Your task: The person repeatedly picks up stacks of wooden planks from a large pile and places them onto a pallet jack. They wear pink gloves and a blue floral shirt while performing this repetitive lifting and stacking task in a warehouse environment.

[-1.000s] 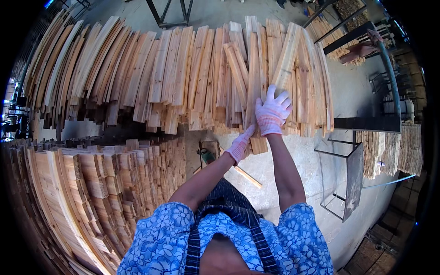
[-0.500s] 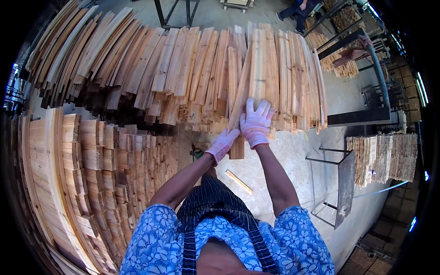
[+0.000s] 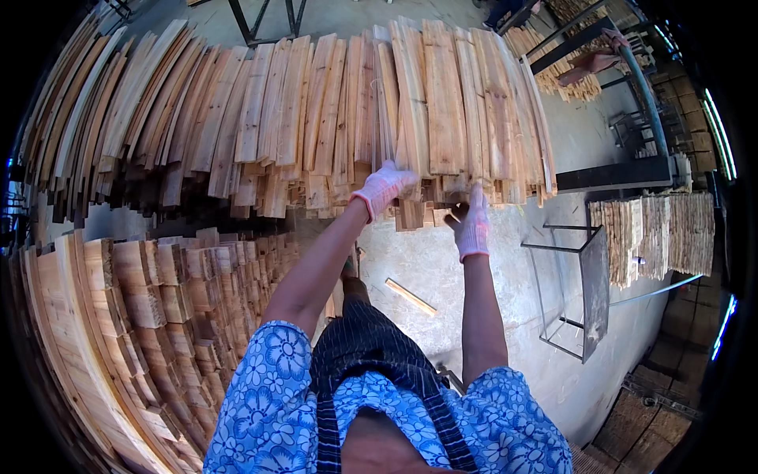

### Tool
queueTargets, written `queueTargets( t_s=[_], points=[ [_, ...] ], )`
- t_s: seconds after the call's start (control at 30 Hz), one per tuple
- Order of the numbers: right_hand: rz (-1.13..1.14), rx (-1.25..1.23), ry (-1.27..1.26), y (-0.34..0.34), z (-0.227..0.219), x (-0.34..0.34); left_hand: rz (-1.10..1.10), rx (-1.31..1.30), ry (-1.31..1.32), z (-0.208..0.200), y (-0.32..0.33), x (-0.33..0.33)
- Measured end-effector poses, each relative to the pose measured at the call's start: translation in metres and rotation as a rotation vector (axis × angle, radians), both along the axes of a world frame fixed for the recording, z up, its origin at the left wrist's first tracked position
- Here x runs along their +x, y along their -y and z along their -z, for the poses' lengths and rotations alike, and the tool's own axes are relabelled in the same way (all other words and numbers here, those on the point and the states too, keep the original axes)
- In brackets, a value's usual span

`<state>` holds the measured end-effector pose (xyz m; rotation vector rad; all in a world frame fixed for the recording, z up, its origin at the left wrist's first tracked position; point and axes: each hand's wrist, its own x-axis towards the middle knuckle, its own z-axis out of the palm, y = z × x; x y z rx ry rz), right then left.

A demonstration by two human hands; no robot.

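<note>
Long wooden planks (image 3: 446,95) lie side by side in a wide stack ahead of me, their near ends uneven. My left hand (image 3: 380,191), in a pale pink-white knit glove, is at the near end of a narrow plank (image 3: 409,103). Its fingers point right and are smeared by motion, so whether they grip the plank is unclear. To the right, my right hand (image 3: 472,229) wears a similar glove. Its thumb and fingers are apart just below the plank ends, with nothing seen between them.
Stacked boards (image 3: 142,292) stand on the left. A loose wood strip (image 3: 410,296) lies on the concrete floor. To the right are a metal-framed stand (image 3: 594,292), more stacked wood (image 3: 647,241) and a dark beam (image 3: 616,174). Part of another person (image 3: 499,12) shows at the top.
My right hand has come off the planks and moved down and right, its fingers parting. My left hand has shifted upward. The plank ends between them have moved away from me.
</note>
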<state>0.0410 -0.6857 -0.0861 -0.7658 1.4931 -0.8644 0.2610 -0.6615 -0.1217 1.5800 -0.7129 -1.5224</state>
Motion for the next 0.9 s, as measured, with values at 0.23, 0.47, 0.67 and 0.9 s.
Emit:
queueTargets(
  t_s=[0.23,0.47,0.67,0.9],
  points=[
    [0.081,0.037,-0.39,0.025,0.013,0.068,-0.219,0.187,0.292,-0.019,0.05,-0.015],
    [-0.217,-0.118,-0.157,-0.081,-0.009,0.107,-0.1,0.177,0.191,-0.055,-0.035,0.063],
    [-0.239,0.426,0.285,-0.094,0.002,0.038,-0.155,0.226,-0.488,0.03,-0.171,0.056],
    [-0.458,-0.001,0.085,-0.052,0.028,0.084,-0.192,0.065,-0.441,0.03,-0.148,0.026]
  ],
)
